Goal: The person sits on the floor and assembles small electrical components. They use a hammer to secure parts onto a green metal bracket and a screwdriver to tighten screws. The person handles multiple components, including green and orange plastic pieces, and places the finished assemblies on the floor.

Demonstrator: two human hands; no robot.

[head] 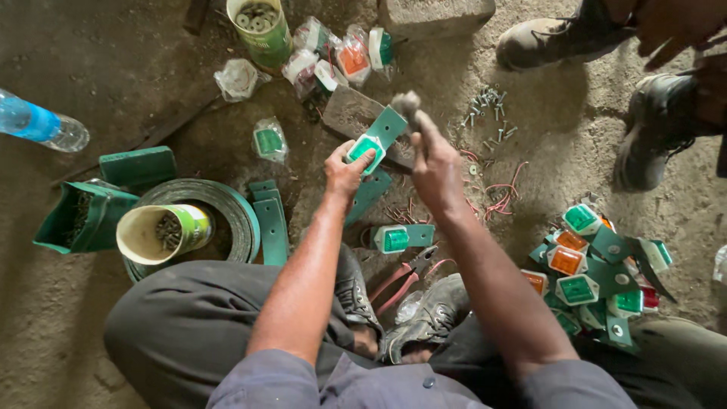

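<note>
My left hand point(345, 171) grips a green reflector light point(366, 148) fixed to a green metal bracket point(388, 126), holding it over a grey stone block point(353, 113). My right hand point(433, 160) is closed around a hammer whose blurred head point(407, 102) sits just above the bracket's far end. A second bracket with a green light point(397, 238) lies on the ground below my hands. Red-handled pliers point(406, 277) rest beside my shoes.
A heap of green and orange lights on brackets point(591, 273) lies at right, loose screws point(488, 113) and red wires point(500, 198) at centre. Cans of fasteners point(163, 231) point(261, 29), a green strip coil point(227, 204), bagged lights point(333, 53), a bottle point(38, 123). Another person's boots point(651, 140) stand top right.
</note>
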